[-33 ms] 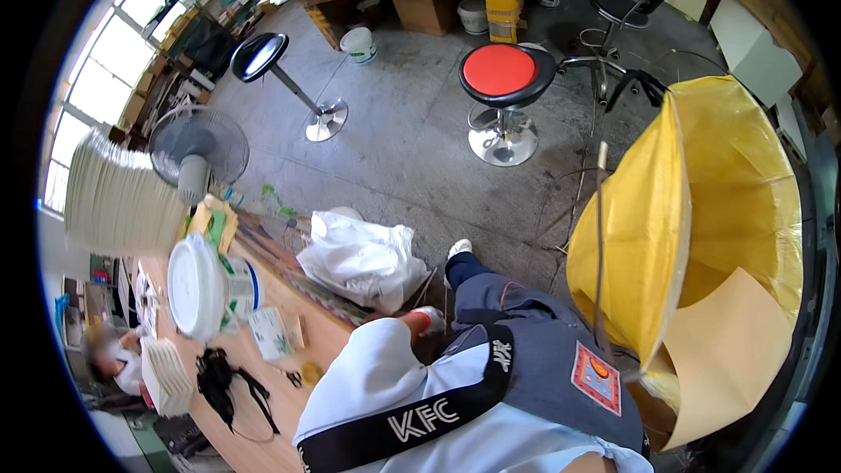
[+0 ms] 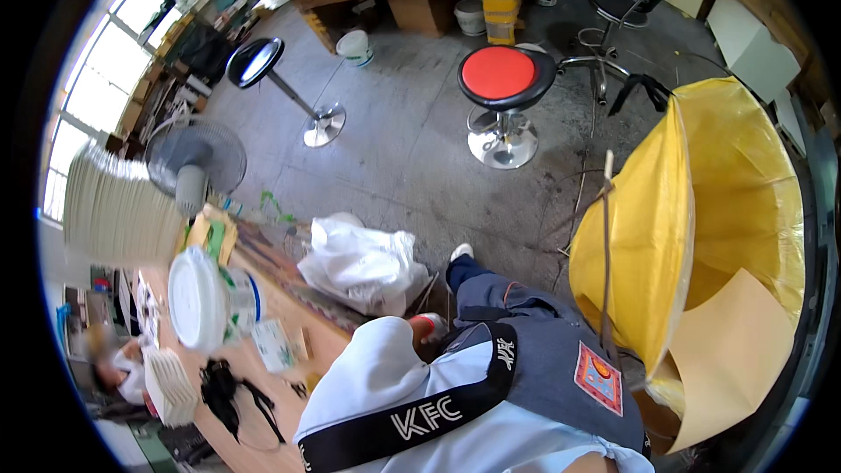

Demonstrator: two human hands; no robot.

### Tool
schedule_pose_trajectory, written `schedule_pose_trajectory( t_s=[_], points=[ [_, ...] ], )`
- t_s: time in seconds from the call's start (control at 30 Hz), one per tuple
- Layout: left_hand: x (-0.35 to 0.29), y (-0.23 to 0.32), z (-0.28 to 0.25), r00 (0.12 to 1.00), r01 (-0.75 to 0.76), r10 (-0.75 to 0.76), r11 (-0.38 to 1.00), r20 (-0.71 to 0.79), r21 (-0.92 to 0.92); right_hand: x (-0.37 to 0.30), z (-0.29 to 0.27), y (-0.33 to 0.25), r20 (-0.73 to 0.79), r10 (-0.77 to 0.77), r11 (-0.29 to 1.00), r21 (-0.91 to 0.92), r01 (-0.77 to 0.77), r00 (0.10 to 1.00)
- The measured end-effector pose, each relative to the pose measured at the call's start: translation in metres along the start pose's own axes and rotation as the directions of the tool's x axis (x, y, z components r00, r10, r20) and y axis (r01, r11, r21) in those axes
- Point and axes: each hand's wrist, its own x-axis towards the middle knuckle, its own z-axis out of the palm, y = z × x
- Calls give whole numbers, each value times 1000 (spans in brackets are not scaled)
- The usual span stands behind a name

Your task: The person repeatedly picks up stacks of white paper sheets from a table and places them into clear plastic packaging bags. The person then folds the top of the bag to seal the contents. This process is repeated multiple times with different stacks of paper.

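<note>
My left hand [image 2: 428, 328] is low beside my body, past the end of a light sleeve. A little skin and something white and red show there; its fingers cannot be made out. Closest to it lies a bulging white plastic bag [image 2: 366, 267] on the floor, and the bench edge is to its left. Of my right arm [image 2: 591, 462] only a bit of skin shows at the lower edge, and the right hand is out of view. To my right a big yellow sack [image 2: 626, 228] gapes wide, with a tan sheet [image 2: 731, 359] at its mouth.
The wooden bench [image 2: 219, 403] holds a white bucket [image 2: 194, 298], a black strapped item [image 2: 221, 394] and a stack of white trays [image 2: 166, 385]. A fan [image 2: 194, 162], a red-topped stool [image 2: 498, 74] and a black stool [image 2: 254, 63] stand ahead. A person [image 2: 127, 368] is far left.
The whole view has shifted very slightly, with bench items sitting a touch lower in the picture. Nothing is seen to be picked up or let go.
</note>
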Motion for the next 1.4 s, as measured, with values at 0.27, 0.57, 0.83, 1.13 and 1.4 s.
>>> schedule_pose_trajectory(
  t_s=[0.27, 0.57, 0.83, 1.13, 1.4],
  points=[
    [-6, -49, -222, 798, -233, 202, 972, -568, 19, 92, 25, -227, 111, -104, 992, -62, 112, 988],
    [-23, -126, -326, 730, -499, 57, 726, -681, -473, 178, 14, -399, 161, -107, 994, -20, 112, 981],
    [-39, -187, -373, 761, -294, -181, 759, -623, -580, 318, 26, -488, 155, 118, 992, 21, -123, 981],
    [-97, -177, -522, 941, -215, -219, 201, -258, -956, 458, -9, -783, 466, -180, 915, -243, 321, 866],
    [-46, -273, -625, 902, -237, -319, 196, -290, -952, 462, 50, -1076, 531, -444, 612, -409, 677, 722]
  ],
)
